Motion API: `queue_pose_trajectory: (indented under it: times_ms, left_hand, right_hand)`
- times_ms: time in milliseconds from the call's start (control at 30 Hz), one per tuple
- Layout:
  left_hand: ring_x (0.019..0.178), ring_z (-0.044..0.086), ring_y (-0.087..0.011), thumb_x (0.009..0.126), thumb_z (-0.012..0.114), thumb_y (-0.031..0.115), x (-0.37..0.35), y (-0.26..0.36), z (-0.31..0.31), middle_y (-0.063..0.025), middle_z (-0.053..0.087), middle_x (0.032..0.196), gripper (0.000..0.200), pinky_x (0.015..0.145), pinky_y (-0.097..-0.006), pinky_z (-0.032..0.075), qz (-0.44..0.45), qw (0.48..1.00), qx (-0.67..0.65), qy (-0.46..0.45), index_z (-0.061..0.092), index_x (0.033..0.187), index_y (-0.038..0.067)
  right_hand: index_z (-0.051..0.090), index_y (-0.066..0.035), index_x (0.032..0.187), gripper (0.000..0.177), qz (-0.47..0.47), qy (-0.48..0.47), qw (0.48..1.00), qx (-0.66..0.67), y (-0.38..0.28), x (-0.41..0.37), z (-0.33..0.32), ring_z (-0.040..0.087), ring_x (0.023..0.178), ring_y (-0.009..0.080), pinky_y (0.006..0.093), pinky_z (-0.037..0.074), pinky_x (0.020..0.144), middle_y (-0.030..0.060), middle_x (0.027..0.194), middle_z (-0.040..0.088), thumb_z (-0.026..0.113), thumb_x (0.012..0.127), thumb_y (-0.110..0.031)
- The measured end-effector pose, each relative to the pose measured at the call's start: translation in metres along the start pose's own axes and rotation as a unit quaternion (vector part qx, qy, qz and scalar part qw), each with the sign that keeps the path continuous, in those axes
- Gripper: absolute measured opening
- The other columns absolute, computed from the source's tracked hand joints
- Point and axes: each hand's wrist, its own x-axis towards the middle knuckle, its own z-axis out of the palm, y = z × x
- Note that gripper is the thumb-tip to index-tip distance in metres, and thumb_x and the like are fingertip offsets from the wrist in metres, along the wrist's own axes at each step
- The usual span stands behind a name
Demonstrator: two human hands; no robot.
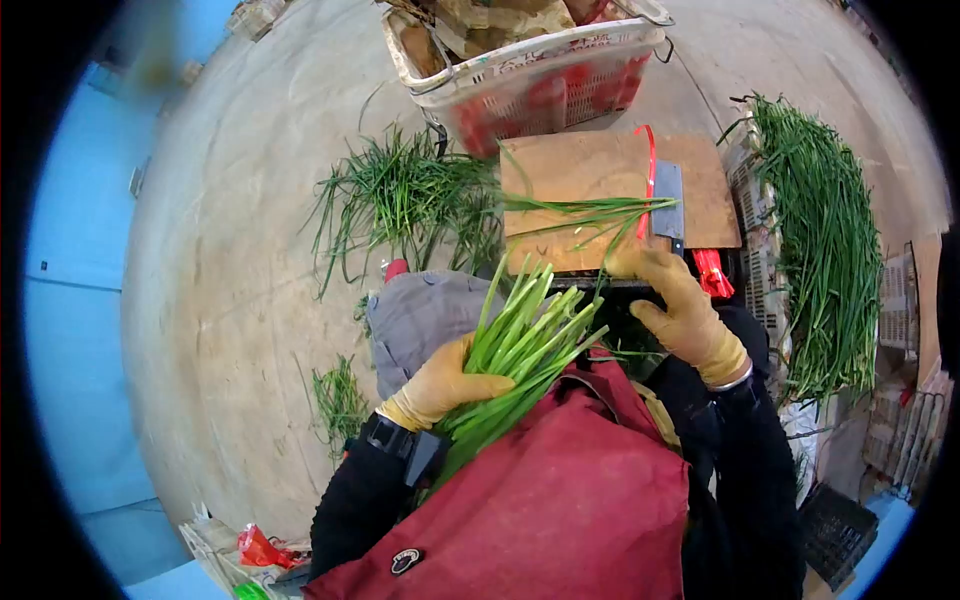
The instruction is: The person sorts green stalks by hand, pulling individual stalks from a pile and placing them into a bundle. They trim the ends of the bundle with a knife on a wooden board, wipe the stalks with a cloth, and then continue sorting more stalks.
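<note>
A bunch of green stalks (525, 330) with pale cut ends is gripped in my gloved left hand (445, 385), above my lap. My gloved right hand (685, 310) is raised to the right of the bunch, near the front edge of the wooden board (570, 165); its thumb and fingers are apart and nothing shows between them. On the board lie a few loose green stalks (590, 207), a red strip (648, 180) and a cleaver (668, 200) with a black handle.
Beyond the board stands a white and red basket (550, 90) holding brown scraps. Green stalks (820, 240) fill a long crate at the right. Loose greens (400, 190) lie on the floor to the left. Red ties (712, 272) sit beside the board's right front corner.
</note>
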Motion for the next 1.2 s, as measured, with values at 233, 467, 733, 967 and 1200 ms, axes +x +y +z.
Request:
queue_pose_trajectory:
  times_ms: [233, 467, 733, 967, 1200]
  left_hand:
    - [0.100, 0.057, -0.0093, 0.081, 0.074, 0.009, -0.004, 0.001, 0.011, -0.0022, 0.061, 0.115, 0.056, 0.089, -0.0264, 0.048, 0.003, 1.000, 0.005, 0.012, 0.049, 0.130, -0.001]
    - [0.101, 0.056, -0.0090, 0.080, 0.075, 0.006, -0.008, -0.002, 0.004, -0.0024, 0.061, 0.116, 0.058, 0.090, -0.0255, 0.047, 0.011, 1.000, -0.009, 0.023, 0.049, 0.131, -0.001]
    - [0.103, 0.056, -0.0094, 0.081, 0.074, 0.006, -0.003, -0.003, 0.006, -0.0027, 0.060, 0.118, 0.058, 0.092, -0.0263, 0.046, 0.005, 1.000, 0.009, 0.009, 0.048, 0.132, 0.000]
    - [0.104, 0.056, -0.0103, 0.081, 0.074, 0.005, -0.004, -0.002, 0.007, -0.0033, 0.060, 0.118, 0.057, 0.093, -0.0266, 0.046, -0.001, 1.000, 0.005, 0.009, 0.048, 0.132, 0.000]
    - [0.100, 0.058, -0.0097, 0.082, 0.074, 0.006, -0.005, -0.006, 0.003, -0.0027, 0.062, 0.116, 0.055, 0.089, -0.0258, 0.048, 0.019, 0.999, -0.016, 0.026, 0.050, 0.130, -0.001]
  right_hand:
    - [0.054, 0.000, 0.127, 0.052, 0.007, -0.018, 0.987, 0.157, 0.018, 0.033, 0.075, 0.062, 0.089, 0.0202, 0.0319, 0.050, 0.080, 0.0102, 0.102, 0.065, 0.068, 0.078, -0.005]
    - [0.067, 0.001, 0.100, 0.019, 0.227, -0.033, 0.964, 0.131, 0.062, 0.002, 0.023, 0.060, 0.078, 0.0122, 0.0266, 0.048, 0.071, 0.0067, 0.086, 0.066, 0.068, 0.084, -0.009]
    - [0.064, -0.001, 0.111, 0.028, 0.138, -0.043, 0.953, 0.267, 0.019, 0.017, 0.054, 0.060, 0.083, 0.0114, 0.0287, 0.051, 0.076, 0.0051, 0.090, 0.067, 0.065, 0.087, -0.015]
    - [0.067, -0.001, 0.100, 0.020, 0.234, -0.091, 0.925, 0.285, 0.037, 0.025, 0.077, 0.061, 0.072, 0.0109, 0.0249, 0.050, 0.065, 0.0019, 0.081, 0.066, 0.062, 0.083, -0.009]
    - [0.068, 0.002, 0.090, 0.022, 0.378, -0.096, 0.890, 0.236, 0.060, -0.008, 0.022, 0.060, 0.066, 0.0135, 0.0268, 0.050, 0.065, 0.0059, 0.078, 0.067, 0.056, 0.094, -0.017]
